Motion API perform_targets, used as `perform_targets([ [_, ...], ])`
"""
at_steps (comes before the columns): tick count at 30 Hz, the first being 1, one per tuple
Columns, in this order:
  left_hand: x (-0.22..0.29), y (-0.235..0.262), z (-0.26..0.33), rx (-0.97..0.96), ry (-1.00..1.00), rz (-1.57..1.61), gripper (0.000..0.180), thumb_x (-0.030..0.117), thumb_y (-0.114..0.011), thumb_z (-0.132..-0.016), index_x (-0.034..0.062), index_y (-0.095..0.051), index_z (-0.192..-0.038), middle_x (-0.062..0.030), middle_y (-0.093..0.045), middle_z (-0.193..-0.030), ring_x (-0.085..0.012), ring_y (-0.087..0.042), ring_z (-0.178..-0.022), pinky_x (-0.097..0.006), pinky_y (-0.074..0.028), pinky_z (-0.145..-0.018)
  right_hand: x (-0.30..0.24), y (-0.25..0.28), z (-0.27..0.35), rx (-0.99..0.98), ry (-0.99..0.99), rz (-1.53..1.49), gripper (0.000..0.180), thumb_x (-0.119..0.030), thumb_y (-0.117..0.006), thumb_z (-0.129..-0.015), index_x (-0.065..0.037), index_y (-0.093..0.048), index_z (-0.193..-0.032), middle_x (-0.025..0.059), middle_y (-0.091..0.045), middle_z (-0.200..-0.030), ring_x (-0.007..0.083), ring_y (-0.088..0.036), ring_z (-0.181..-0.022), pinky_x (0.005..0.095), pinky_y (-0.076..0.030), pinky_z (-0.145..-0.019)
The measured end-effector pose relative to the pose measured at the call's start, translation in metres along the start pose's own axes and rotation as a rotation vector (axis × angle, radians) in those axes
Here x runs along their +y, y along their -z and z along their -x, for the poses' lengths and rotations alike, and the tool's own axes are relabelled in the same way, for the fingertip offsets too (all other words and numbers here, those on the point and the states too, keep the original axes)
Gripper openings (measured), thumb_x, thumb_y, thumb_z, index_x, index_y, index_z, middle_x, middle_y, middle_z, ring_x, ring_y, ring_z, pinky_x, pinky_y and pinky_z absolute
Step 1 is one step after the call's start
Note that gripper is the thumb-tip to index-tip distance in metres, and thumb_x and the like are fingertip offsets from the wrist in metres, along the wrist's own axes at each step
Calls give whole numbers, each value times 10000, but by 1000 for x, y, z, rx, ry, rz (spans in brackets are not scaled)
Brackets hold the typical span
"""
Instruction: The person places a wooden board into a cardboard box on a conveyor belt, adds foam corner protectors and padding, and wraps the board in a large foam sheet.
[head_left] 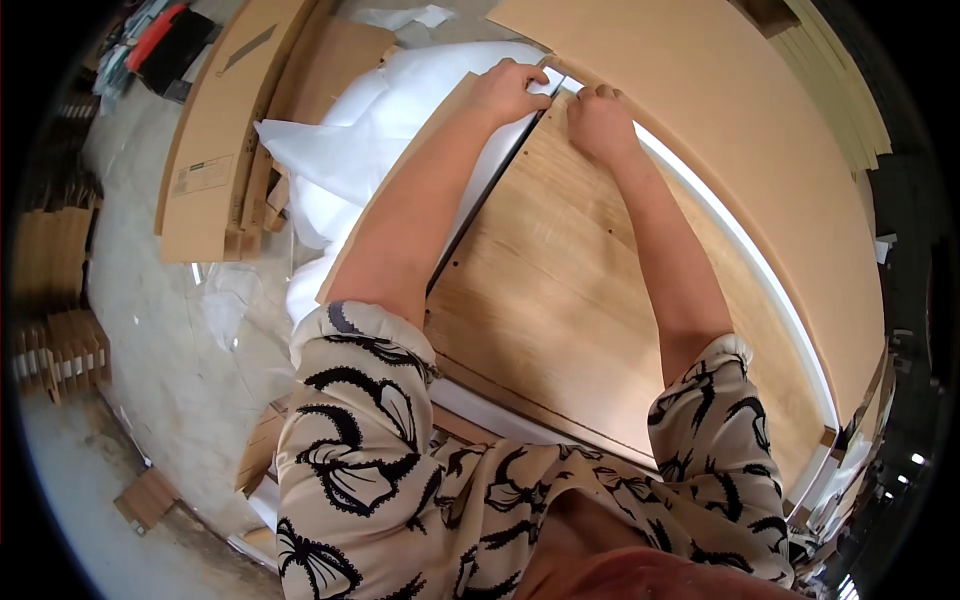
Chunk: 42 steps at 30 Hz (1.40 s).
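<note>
A wood-grain panel with small dark holes lies flat in front of me, a black strip running along its left edge. My left hand is at the panel's far left corner. Its thumb and fingers are curled together at a white piece there; exactly what they pinch is too small to make out. Just right of it, my right hand rests over the far end of the panel with fingers bent. Its fingertips are partly hidden, and what they grip does not show.
White foam sheeting is bunched left of the panel. A white foam strip borders its right side, inside a large cardboard sheet. Long cardboard boxes lie on the concrete floor at left, with stacked cardboard beyond.
</note>
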<state>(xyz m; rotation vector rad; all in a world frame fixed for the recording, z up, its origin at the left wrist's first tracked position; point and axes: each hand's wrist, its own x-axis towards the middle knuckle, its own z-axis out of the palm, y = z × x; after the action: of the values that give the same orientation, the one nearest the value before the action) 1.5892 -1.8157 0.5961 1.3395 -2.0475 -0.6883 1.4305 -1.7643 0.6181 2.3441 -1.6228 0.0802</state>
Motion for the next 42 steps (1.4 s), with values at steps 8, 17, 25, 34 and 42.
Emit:
perform_targets([
  [8,-15,-5,-1,58,-108,-101,362,341,-648,-666,172,-627,-985,-114,-573,-910,-265,-560,-818,-340,-450,-722,-65,-58,102,142,-145,-199,491,-328,-436,-833,-39,-410,-1229,203,-338,-1302,396,-295,-1192,470,-253,-964],
  [17,56,-49,131,-320,-606,-314,522,385,-480,-821,73,-404,-1232,-176,-233,-1365,-332,-175,-1279,-473,-146,-1029,-19,35,376,-77,-431,-115,513,-382,-462,-838,-144,-375,-1285,169,-276,-1353,374,-213,-1253,501,-170,-1000],
  [25,96,-108,185,-316,-465,-617,657,550,-375,-824,137,-285,-1327,-158,-179,-1397,-310,-106,-1302,-525,-58,-1014,-22,62,455,-155,-602,-207,536,-482,-323,-867,-166,-357,-1299,140,-252,-1378,321,-147,-1295,447,-66,-1043],
  [34,143,-105,230,-685,-271,-738,710,493,-484,-806,63,-258,-1324,-199,-197,-1376,-294,-223,-1266,-443,-223,-996,-28,132,477,-553,-607,-373,487,-402,-465,-831,-113,-445,-1223,151,-392,-1280,311,-356,-1180,463,-306,-938],
  [42,267,-67,354,-671,-250,356,280,195,-571,-837,-37,-582,-994,-96,-604,-926,-150,-557,-856,-263,-445,-755,-109,214,701,911,-910,-491,282,-161,-548,-804,-76,-536,-1073,105,-547,-1052,286,-519,-894,374,-449,-740],
])
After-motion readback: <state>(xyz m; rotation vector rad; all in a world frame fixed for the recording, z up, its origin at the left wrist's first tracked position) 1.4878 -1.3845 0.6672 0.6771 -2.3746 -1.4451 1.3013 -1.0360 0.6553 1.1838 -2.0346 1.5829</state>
